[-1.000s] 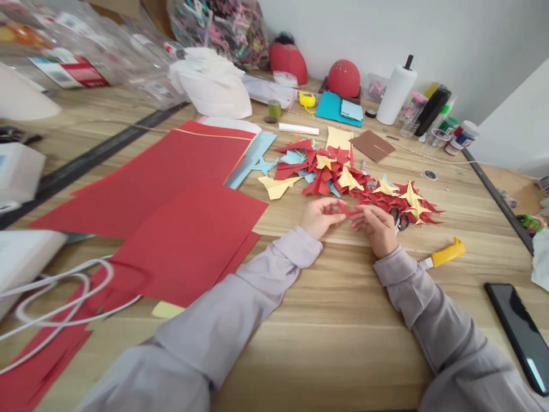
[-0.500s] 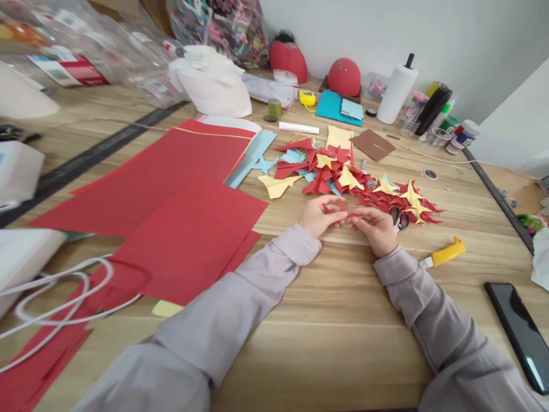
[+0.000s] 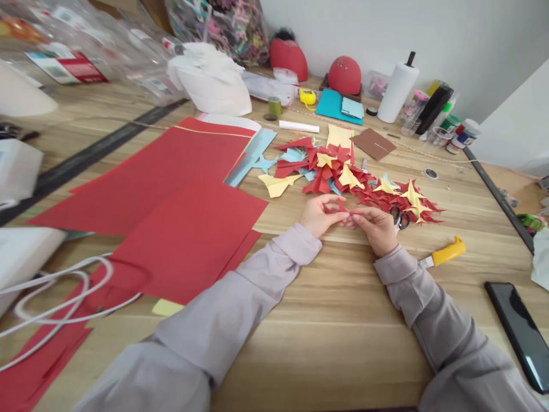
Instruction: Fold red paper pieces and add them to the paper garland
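Note:
Between my two hands is a small red folded paper star (image 3: 341, 206), mostly covered by fingers. My left hand (image 3: 319, 216) pinches its left side, thumb toward me. On its right side, my right hand (image 3: 376, 228) also pinches it, thumb and fingers meeting. Just beyond the hands lies a heap of folded paper stars and planes (image 3: 338, 166) in red, yellow and blue. Black-handled scissors (image 3: 400, 218) rest right by my right hand, partly hidden. A yellow utility knife (image 3: 448, 251) lies farther right.
Large red paper sheets (image 3: 189, 240) cover the left side, with a white cable (image 3: 86, 280) looped over them. A black phone (image 3: 517, 332) lies at the right. Behind are a tissue pack (image 3: 212, 83), a yellow tape measure (image 3: 307, 97), a white roll (image 3: 398, 94) and several bottles.
The fingertips of both hands have shifted very slightly closer together on the red paper star. Nothing else visibly differs.

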`<state>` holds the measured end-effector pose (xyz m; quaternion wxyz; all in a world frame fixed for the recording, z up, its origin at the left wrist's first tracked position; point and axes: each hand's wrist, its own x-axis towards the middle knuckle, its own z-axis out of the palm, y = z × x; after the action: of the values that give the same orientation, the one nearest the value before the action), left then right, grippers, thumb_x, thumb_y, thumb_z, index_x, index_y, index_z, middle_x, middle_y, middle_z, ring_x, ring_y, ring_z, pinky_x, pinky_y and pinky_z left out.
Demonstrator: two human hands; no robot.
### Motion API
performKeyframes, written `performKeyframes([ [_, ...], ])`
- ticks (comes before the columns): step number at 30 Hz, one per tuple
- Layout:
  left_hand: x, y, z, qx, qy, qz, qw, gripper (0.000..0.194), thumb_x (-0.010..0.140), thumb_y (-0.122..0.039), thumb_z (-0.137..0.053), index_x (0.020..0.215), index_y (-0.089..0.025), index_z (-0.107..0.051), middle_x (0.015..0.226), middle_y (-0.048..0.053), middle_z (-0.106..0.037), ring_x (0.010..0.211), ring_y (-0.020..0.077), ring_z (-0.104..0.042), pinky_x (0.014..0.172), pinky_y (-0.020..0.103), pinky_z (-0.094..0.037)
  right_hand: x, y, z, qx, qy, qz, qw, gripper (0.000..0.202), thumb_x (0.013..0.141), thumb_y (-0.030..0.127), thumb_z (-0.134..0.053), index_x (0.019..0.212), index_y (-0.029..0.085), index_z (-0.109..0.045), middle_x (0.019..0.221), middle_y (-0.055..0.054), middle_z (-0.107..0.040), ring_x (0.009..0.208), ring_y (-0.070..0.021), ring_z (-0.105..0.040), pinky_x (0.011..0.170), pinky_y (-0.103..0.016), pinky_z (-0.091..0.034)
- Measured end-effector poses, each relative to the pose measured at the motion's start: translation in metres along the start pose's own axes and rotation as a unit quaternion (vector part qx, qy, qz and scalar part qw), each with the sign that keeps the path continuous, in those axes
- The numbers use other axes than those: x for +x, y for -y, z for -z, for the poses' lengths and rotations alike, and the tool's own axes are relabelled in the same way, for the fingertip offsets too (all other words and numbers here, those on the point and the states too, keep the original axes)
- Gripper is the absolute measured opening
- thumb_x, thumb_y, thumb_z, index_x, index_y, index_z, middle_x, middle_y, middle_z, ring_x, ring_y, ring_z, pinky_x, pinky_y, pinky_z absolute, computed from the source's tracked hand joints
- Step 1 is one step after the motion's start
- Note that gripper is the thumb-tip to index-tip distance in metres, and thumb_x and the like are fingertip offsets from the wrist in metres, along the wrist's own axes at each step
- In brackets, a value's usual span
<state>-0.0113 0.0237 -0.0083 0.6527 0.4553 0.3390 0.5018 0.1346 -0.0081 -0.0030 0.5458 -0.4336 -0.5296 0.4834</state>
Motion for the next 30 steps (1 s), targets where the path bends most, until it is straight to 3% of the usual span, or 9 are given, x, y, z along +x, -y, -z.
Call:
performKeyframes([
  [8, -0.0007, -0.0017, -0.0013, 0.011, -0.004, 0.001, 1.0, 0.042, 0.052, -0.019, -0.077, 0.089, -0.009, -0.059, 0.057, 0.001, -0.065, 0.047, 0.011, -0.058, 0.054, 0.026, -0.05, 0.0001, -0.002, 0.0004, 0.008, 0.002, -0.012, 1.0, 0.021, 0.066, 0.033, -0.071, 0.078, 0.017, -0.065, 0.07, -0.003, -0.072, 0.063, -0.0168, -0.067, 0.063, -0.032, -0.055],
  [15, -0.0016, 0.0005, -0.0014, 0.029, -0.002, -0.013, 0.999, 0.048, 0.048, -0.017, -0.078, 0.091, -0.011, -0.058, 0.063, 0.002, -0.066, 0.054, 0.0129, -0.061, 0.056, 0.027, -0.051, 0.0002, 0.0009, 0.0001, -0.011, 0.0, -0.02, 1.0, 0.02, 0.065, 0.035, -0.071, 0.075, 0.018, -0.067, 0.063, -0.002, -0.07, 0.059, -0.0158, -0.065, 0.061, -0.031, -0.054],
  [24, -0.0038, -0.004, -0.0036, 0.029, -0.004, -0.003, 1.0, 0.036, 0.054, -0.018, -0.074, 0.085, -0.01, -0.058, 0.056, 0.0, -0.063, 0.047, 0.0106, -0.058, 0.049, 0.024, -0.05, 0.0001, -0.0022, 0.0013, 0.009, 0.011, -0.043, 0.999, 0.027, 0.06, 0.034, -0.075, 0.078, 0.017, -0.064, 0.065, -0.002, -0.071, 0.06, -0.0158, -0.066, 0.06, -0.031, -0.054],
  [30, -0.0048, -0.0052, -0.0041, 0.025, -0.002, 0.0, 1.0, 0.036, 0.053, -0.019, -0.074, 0.084, -0.01, -0.058, 0.057, 0.0, -0.063, 0.047, 0.0104, -0.058, 0.049, 0.025, -0.05, -0.0003, -0.0012, 0.0006, -0.013, 0.01, -0.023, 1.0, 0.024, 0.062, 0.036, -0.073, 0.072, 0.016, -0.063, 0.063, -0.002, -0.07, 0.058, -0.0147, -0.065, 0.058, -0.029, -0.053],
])
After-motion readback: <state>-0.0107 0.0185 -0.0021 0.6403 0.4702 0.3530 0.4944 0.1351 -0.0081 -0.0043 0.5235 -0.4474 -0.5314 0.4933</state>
